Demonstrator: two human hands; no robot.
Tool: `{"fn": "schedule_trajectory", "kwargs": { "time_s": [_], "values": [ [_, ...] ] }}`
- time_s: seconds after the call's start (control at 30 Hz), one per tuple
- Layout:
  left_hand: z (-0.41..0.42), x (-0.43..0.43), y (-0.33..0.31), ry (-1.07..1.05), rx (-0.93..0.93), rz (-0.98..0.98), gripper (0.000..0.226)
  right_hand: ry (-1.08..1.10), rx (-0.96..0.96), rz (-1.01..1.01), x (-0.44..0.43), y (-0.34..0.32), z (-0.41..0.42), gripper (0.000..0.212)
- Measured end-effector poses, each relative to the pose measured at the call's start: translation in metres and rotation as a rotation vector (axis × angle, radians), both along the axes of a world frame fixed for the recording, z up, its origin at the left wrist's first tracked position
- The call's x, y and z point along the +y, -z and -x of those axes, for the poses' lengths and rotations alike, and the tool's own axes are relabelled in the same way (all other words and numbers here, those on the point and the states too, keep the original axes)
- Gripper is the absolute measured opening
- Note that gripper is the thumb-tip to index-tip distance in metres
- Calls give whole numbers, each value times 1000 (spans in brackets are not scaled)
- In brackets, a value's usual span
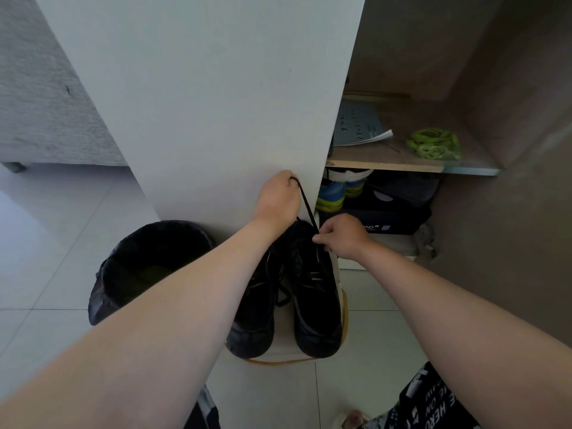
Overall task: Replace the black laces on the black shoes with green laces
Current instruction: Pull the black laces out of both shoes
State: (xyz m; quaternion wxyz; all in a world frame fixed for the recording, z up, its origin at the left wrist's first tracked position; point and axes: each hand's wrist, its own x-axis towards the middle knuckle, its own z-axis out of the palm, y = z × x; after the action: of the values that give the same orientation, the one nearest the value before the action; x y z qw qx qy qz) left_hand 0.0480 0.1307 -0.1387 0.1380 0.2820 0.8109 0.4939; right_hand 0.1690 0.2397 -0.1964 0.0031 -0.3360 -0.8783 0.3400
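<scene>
At the far left a black-lined bin (pixel 148 267) stands on the pale tile floor, its near rim cut off by the left forearm, and its inside is too dark to read beyond a faint greenish patch. The left hand (pixel 277 196) is raised against the white cabinet door (pixel 216 88) in a fist; its fingers curl away from the camera and cannot be seen, but a black lace (pixel 306 205) comes out of the top of the fist and runs taut down to the right. Below, 2 black shoes (pixel 315 305) sit side by side, toes toward the camera, on a white stool (pixel 284 354) with a tan edge; the forearm hides part of the left one, and its eyelets are lost, dark on dark. The right hand (pixel 343 236) pinches the lace's lower end between thumb and forefinger, just at the right shoe's collar. Bare tiles lie open on both sides of the stool. To the right, in the open cabinet, the green laces (pixel 433 144) lie bundled on a shelf (pixel 402 167) near its front edge, well apart from both hands.
</scene>
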Motion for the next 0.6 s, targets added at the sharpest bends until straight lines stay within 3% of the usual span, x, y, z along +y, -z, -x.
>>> {"fn": "schedule_trajectory", "kwargs": {
  "time_s": [0.07,0.23,0.33,0.43,0.5,0.6],
  "values": [
    [-1,0,-1,-63,69,45,25,24,13,15,-2,0,1,31],
    [3,-5,8,103,538,490,36,172,147,75,2,0,1,23],
    [-1,-9,9,235,738,340,55,91,176,31,-4,-5,2,22],
    [-11,-4,8,503,705,188,71,-84,220,-159,-10,-10,6,15],
    [-14,0,13,603,612,241,69,-138,240,-258,-9,-9,7,7],
    [-11,2,19,585,469,431,48,-62,258,-186,-8,-7,5,9]
  ]
}}
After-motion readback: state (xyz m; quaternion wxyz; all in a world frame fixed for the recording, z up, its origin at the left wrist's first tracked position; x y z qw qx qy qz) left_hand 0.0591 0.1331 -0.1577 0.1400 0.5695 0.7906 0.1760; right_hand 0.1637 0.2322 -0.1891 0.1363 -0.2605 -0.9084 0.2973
